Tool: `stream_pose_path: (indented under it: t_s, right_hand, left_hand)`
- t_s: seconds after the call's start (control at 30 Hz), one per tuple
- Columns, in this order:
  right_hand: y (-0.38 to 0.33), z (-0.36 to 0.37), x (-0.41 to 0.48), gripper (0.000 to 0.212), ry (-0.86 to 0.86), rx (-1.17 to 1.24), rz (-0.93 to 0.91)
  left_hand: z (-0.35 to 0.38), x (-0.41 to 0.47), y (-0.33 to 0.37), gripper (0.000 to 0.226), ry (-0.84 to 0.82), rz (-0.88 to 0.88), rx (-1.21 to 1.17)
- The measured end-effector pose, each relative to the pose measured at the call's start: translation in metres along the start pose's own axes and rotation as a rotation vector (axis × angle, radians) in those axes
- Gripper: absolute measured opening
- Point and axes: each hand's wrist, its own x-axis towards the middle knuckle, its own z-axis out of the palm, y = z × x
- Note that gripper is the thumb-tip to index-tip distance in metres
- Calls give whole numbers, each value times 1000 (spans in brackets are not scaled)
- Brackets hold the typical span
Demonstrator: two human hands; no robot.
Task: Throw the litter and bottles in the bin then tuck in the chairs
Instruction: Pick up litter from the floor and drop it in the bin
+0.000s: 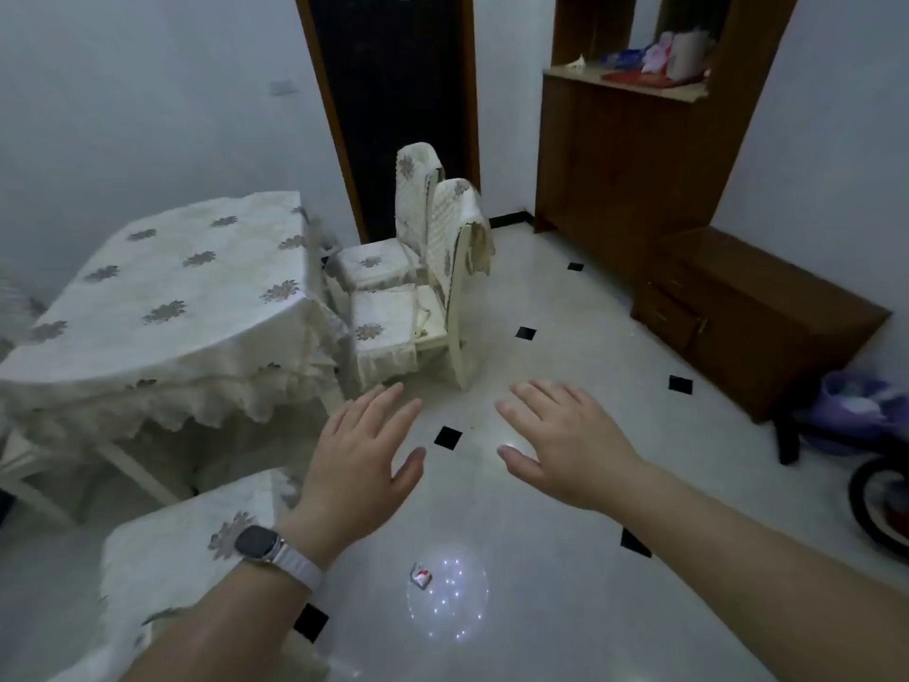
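My left hand (361, 447) and my right hand (560, 438) are stretched out in front of me, palms down, fingers spread, holding nothing. Beyond them stand two cream chairs with floral covers: a nearer chair (418, 307) and a farther chair (393, 243), both pulled a little away from the right side of the table (162, 297). A third covered chair seat (196, 548) lies under my left forearm at the lower left. A small crumpled piece of litter (421, 576), white with red, lies on the floor below my hands.
The white tiled floor (565, 307) has small black squares. A brown wooden cabinet (738, 312) and a tall unit (624, 155) line the right wall. A dark doorway (393, 91) is behind the chairs. A purple container (858, 408) and a small bike wheel (880, 504) sit at the far right.
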Motion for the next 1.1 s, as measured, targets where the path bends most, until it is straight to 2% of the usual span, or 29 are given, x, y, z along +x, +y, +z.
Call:
stream_pose_path:
  t_s: [0.2, 0.4, 0.8, 1.1]
  right_hand:
    - [85, 10, -1, 53, -43, -19, 41]
    - [131, 25, 26, 52, -29, -3, 25]
    - [184, 111, 164, 50, -145, 31, -95]
    - [212, 153, 309, 50, -110, 39, -209]
  left_hand:
    - [33, 72, 49, 48, 0, 31, -31]
    - [57, 125, 44, 49, 3, 26, 4]
    - [149, 221, -50, 47, -18, -71, 2]
    - [180, 301, -143, 49, -34, -192, 9]
